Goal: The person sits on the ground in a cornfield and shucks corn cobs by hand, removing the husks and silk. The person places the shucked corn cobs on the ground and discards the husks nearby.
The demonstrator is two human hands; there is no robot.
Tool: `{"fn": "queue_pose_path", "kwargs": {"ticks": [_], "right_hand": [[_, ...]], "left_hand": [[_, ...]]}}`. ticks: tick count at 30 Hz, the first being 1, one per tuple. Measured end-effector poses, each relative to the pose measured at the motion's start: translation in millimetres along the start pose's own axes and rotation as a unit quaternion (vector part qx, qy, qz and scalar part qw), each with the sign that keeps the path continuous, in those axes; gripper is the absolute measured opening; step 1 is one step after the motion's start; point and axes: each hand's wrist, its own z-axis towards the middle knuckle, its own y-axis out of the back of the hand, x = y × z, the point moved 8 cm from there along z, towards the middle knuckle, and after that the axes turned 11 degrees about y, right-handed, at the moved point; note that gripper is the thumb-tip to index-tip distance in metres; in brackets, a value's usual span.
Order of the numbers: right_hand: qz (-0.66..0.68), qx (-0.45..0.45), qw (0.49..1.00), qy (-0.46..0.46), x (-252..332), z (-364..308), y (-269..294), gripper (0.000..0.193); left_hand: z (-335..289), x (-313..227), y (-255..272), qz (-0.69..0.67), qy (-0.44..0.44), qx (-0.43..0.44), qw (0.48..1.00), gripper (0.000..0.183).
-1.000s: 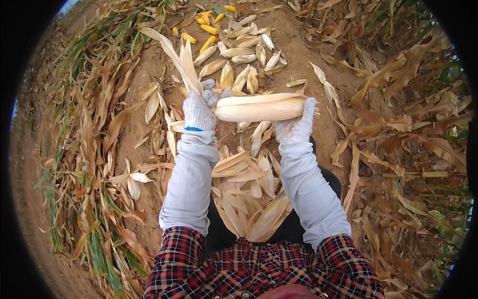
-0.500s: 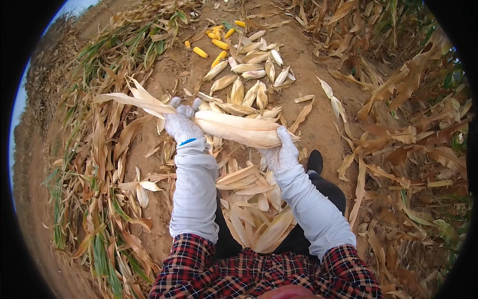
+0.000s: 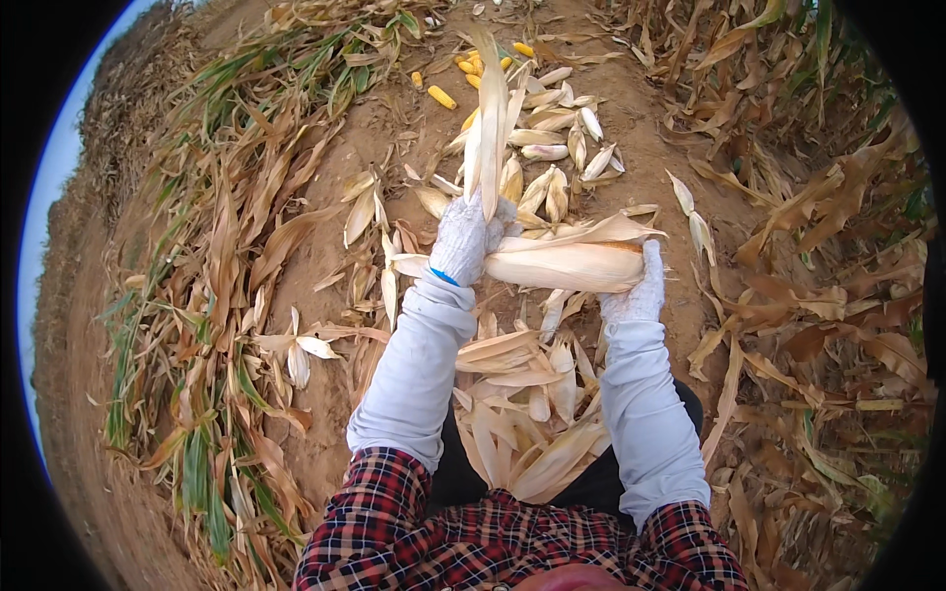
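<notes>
We hold corn cob (image 3: 564,264) level above husk pile (image 3: 527,414). Left hand (image 3: 463,239) pinches husk strip (image 3: 490,118), raised upright; right hand (image 3: 639,291) wraps cob's far end. Cob likely stiff, light; husk papery, tears easily. Best grip: strip base.

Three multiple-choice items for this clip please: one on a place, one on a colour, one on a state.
1. Where do the husked yellow cobs lie?
A. at the far end of the dirt strip
B. beside the knees
C. in a basket

2. What colour are the gloves?
A. orange
B. white
C. black

3. What state is the held corn ear in?
A. bare
B. still husked, some leaves pulled up
C. snapped in two

A: they lie beyond the pale ear pile. B: left hand and right hand are both white. B: husk strips rise from the left hand.
</notes>
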Motion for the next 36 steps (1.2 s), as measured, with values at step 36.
{"fn": "queue_pose_path", "kwargs": {"ticks": [36], "right_hand": [[0.037,-0.013,0.990,-0.138,-55,-36,-6,0.085]], "left_hand": [[-82,-145,13,-0.288,-0.160,0.134,0.935,0.033]]}}
